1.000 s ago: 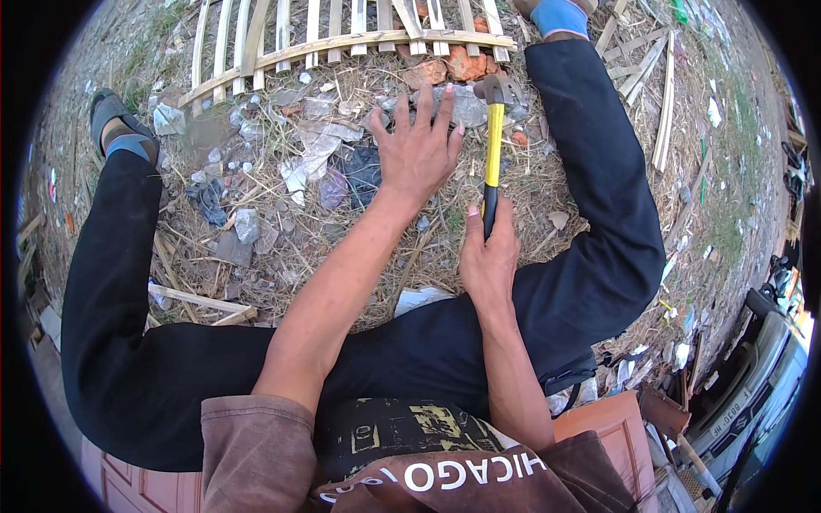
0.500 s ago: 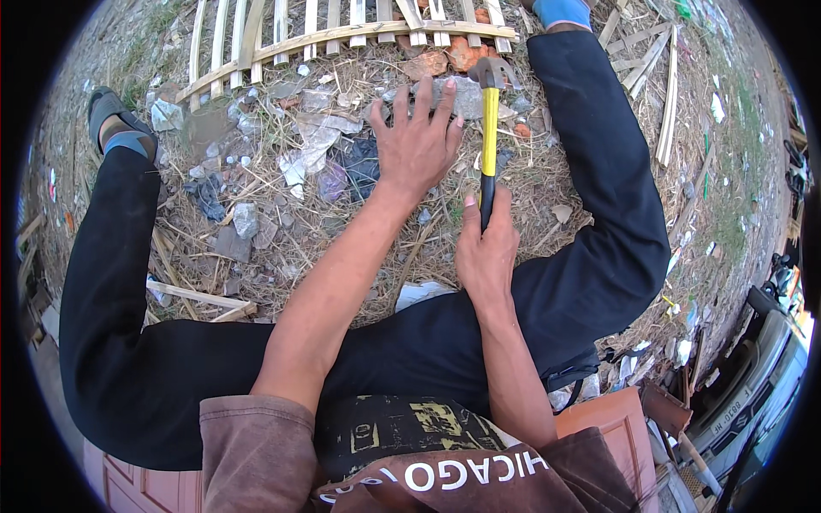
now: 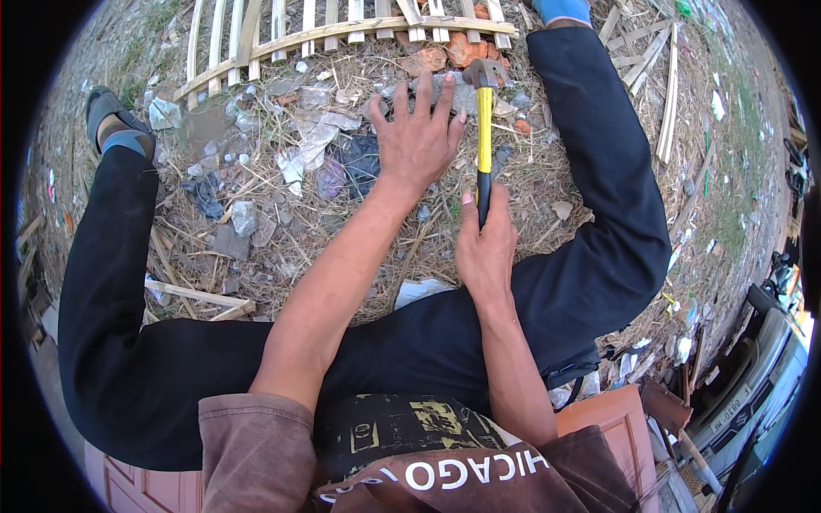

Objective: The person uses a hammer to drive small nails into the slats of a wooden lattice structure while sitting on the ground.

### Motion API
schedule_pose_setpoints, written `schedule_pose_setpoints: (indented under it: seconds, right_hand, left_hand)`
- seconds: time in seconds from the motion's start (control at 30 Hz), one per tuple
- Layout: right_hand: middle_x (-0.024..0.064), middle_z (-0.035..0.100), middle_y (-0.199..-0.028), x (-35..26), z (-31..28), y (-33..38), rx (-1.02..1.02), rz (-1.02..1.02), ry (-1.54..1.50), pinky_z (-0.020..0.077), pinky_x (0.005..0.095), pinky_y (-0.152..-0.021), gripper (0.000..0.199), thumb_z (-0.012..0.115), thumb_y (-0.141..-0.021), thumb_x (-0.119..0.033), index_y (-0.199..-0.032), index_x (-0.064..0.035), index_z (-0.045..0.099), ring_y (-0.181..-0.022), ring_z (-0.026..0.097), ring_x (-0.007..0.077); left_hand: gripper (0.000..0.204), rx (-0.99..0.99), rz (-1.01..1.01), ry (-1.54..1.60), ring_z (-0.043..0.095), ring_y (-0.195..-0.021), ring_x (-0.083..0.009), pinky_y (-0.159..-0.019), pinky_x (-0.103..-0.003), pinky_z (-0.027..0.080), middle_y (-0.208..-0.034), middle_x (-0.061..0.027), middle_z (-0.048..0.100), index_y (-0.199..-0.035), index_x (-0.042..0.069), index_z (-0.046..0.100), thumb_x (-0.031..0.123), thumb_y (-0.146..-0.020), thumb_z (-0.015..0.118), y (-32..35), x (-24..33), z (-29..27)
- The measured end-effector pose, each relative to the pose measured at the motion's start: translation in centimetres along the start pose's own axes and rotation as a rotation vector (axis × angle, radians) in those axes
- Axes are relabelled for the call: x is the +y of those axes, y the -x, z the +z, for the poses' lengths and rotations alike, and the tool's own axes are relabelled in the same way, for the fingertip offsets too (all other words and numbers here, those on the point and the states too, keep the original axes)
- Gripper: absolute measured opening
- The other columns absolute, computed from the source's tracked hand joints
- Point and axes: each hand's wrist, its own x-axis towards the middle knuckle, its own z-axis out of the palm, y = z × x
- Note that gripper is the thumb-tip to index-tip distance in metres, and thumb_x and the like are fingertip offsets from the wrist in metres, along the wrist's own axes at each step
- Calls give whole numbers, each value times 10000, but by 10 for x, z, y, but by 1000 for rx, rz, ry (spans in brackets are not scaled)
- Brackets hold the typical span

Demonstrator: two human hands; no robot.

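Note:
My right hand (image 3: 487, 239) is wrapped round the black grip of a claw hammer (image 3: 485, 132) with a yellow handle. The hammer points away from me, its metal head beside a grey stone block (image 3: 467, 99) on the ground. Spread fingers of my left hand (image 3: 417, 132) reach over the left part of that block; whether they touch it I cannot tell. Just beyond lies a slatted wooden frame (image 3: 342, 32), pale strips crossing one long batten. Broken orange brick (image 3: 464, 51) sits between the frame and the hammer head.
My legs in black trousers (image 3: 590, 145) stretch out on both sides. Dry grass, rubble and plastic scraps (image 3: 318, 141) cover the ground between them. Loose wooden strips (image 3: 670, 94) lie at the far right, and two joined sticks (image 3: 201, 295) at the left. A vehicle (image 3: 748, 393) stands at the right edge.
The hammer has tilted very slightly to the left, with its head shifted a little. My left hand stays nearly in place, fingers still spread.

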Motion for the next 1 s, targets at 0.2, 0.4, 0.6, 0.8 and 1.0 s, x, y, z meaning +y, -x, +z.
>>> schedule_pose_setpoints:
  seconds: [0.2, 0.4, 0.6, 0.8, 1.0]
  right_hand:
    - [280, 607, -686, 5, 3, -1, -4, -46, 20, 436, 536, -565, 287, 550, -1001, -136, -1253, -22, 472, -655, 626, 493]
    - [300, 617, -722, -9, -3, 6, 69, -83, -41, 430, 557, -579, 293, 543, -1003, -130, -1257, -8, 465, -704, 631, 509]
    - [306, 616, -724, -3, 5, 1, -2, 2, 2, 424, 573, -584, 256, 539, -1005, -136, -1219, -13, 471, -709, 630, 514]
    - [301, 608, -699, -3, 4, 3, 7, -7, 3, 418, 576, -575, 240, 538, -1004, -135, -1205, -28, 463, -695, 623, 514]
    - [277, 594, -667, -9, 3, 1, 45, -57, -25, 416, 552, -564, 228, 544, -1001, -117, -1197, -37, 462, -661, 620, 499]
  left_hand:
    - [512, -8, 9, -17, 455, -1219, -311, -990, -583, 292, -1372, -114, 505, -1398, 132, 564, 390, -956, 577, 0, 0, 0]
    - [510, -9, -1, -17, 450, -1223, -310, -989, -583, 294, -1376, -105, 499, -1413, 139, 549, 380, -964, 565, 0, 1, 1]
    - [509, -5, -5, -31, 454, -1218, -311, -987, -593, 303, -1366, -100, 508, -1421, 147, 542, 377, -968, 560, 1, -1, 3]
    - [509, -10, -13, -35, 453, -1219, -313, -996, -596, 300, -1369, -97, 508, -1435, 164, 532, 371, -971, 556, -2, 2, 1]
    - [494, 18, -7, 19, 459, -1220, -312, -1017, -577, 304, -1366, -105, 516, -1440, 175, 531, 358, -982, 548, 2, -3, 3]
